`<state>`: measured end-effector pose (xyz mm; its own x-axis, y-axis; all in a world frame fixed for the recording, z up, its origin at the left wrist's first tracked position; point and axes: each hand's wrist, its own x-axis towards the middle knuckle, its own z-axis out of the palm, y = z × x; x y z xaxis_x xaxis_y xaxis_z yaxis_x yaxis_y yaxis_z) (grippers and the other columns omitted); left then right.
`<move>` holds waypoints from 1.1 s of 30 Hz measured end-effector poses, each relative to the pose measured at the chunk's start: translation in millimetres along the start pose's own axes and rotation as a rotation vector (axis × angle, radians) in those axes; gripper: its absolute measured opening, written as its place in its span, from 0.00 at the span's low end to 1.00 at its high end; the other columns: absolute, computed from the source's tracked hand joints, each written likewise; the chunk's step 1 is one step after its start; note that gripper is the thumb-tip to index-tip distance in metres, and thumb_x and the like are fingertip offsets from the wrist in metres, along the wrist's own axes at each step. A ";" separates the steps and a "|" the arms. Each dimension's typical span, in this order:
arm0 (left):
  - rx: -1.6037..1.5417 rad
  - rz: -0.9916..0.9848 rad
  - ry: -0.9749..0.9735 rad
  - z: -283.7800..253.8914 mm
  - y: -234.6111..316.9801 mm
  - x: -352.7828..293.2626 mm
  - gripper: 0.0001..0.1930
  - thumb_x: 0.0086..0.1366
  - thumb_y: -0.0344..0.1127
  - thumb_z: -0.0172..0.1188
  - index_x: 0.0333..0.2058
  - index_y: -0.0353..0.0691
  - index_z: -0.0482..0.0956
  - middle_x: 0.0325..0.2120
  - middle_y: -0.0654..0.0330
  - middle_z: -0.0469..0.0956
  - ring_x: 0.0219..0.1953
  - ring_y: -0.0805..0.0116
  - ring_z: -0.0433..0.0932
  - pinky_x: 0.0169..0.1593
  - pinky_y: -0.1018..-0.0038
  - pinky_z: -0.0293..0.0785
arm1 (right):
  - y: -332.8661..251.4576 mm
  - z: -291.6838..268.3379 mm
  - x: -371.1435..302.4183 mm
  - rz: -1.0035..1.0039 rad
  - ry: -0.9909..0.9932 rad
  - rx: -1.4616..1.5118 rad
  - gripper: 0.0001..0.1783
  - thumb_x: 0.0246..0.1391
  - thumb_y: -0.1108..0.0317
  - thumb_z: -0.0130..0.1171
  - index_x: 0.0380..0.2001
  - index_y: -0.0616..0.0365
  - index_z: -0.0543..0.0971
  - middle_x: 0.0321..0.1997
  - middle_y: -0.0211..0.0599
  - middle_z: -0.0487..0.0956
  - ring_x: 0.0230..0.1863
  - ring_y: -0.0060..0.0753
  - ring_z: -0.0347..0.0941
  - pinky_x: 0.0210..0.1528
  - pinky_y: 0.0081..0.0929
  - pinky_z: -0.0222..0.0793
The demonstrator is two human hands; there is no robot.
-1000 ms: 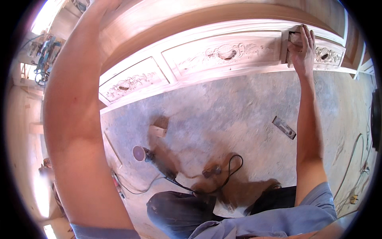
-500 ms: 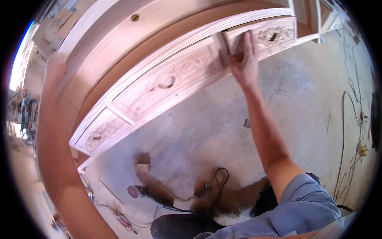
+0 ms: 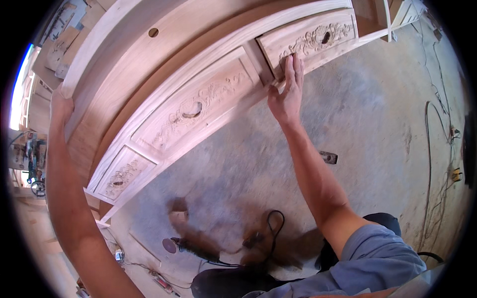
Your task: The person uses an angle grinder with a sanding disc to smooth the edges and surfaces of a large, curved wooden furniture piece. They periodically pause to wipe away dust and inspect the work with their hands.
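A long, unpainted wooden cabinet (image 3: 221, 67) with a curved front runs diagonally across the upper view. It has a wide carved middle drawer (image 3: 198, 107), a small carved left drawer (image 3: 121, 180) and a carved right drawer (image 3: 343, 31). My right hand (image 3: 287, 94) rests on the right drawer's lower left part, fingers straight and lying against its face, the thumb apart near the lower rail. A dark gap lines that drawer's left edge. My left hand (image 3: 62, 107) is closed around the cabinet's raised far-left edge; its fingertips are partly hidden.
On the concrete floor (image 3: 362, 114) lie a corded power sander (image 3: 191, 248) with a round disc, a small wood block (image 3: 179, 216) and a dark flat piece (image 3: 328, 158). Cables (image 3: 428, 149) trail along the right. Wood parts and tools crowd the far left.
My right hand has slid down and left across the right drawer's front and is no longer blurred. My left hand stays at the cabinet edge. The view has shifted slightly.
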<state>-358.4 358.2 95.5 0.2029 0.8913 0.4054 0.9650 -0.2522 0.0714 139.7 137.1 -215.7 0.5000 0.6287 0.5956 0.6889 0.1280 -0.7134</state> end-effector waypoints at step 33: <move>0.455 -0.319 -0.305 -47.5 69.8 5.1 0.26 0.55 0.25 0.67 0.54 0.30 0.77 0.47 0.53 0.81 0.49 0.61 0.78 0.51 0.67 0.74 | 101.5 -77.4 -245.5 0.310 -0.758 -0.121 0.36 0.37 0.71 0.60 0.55 0.72 0.73 0.75 0.51 0.56 0.78 0.51 0.43 0.75 0.49 0.45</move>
<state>-297.9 327.2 145.8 -0.1333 0.9803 0.1460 0.9460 0.1697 -0.2762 127.5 -63.6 -405.8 0.2165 0.9742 -0.0633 0.6512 -0.1924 -0.7342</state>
